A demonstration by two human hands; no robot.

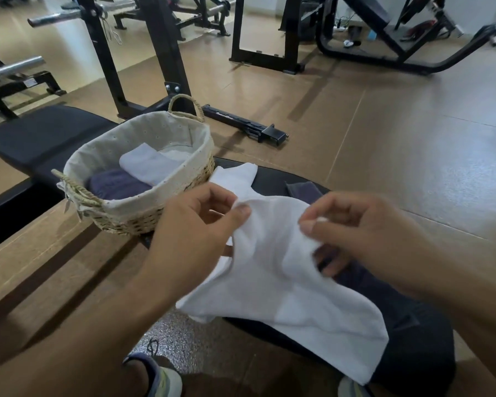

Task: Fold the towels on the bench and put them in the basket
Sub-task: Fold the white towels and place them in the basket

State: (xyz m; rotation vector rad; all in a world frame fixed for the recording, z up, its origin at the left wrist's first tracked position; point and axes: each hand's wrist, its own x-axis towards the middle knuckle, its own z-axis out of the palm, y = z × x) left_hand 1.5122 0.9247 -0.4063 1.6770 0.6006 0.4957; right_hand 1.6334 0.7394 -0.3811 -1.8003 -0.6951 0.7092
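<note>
1. The basket (pixel 143 179) on the tabletop (pixel 43 138) already holds a folded white towel (pixel 143 167) and a dark towel (pixel 118 187).
2. Just beside the basket, the left hand (pixel 195 222) and right hand (pixel 364 224) each pinch the top edge of an unfolded white cloth (pixel 284 270).
3. Beyond it, near the basket, a grey towel (pixel 302 189) awaits folding.

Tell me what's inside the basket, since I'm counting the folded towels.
Inside the basket lie a folded white towel and a dark purple-grey towel, the white partly over the dark. Anything beneath them, and the basket's floor, is covered, so an exact count is uncertain.
</note>
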